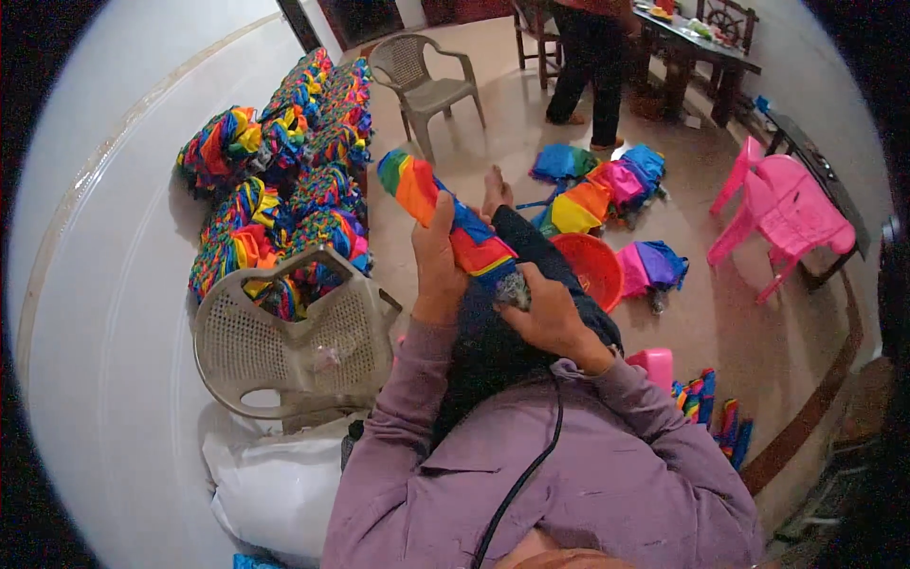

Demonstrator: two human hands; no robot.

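Over my lap slants a rolled bundle of rainbow-striped cloth [481, 250], its green and blue end pointing up and left. My left hand [439, 261] is closed around its middle from the left side. At the lower end my right hand [553, 315] has its fingers and thumb closed about a grey, tangled, stringy tuft [513, 288]. What the tuft is made of is too blurred to tell. Just past my right hand, a red-orange basin [590, 270] stands on the floor, partly behind my leg.
Loose colourful cloth bundles [578, 204] lie beyond the basin. Stacked rainbow bundles [284, 180] line the left wall. A beige plastic chair [256, 346] and white sack [284, 488] are at my left, a pink chair [782, 209] at right. A person [588, 62] stands by the table [701, 43].
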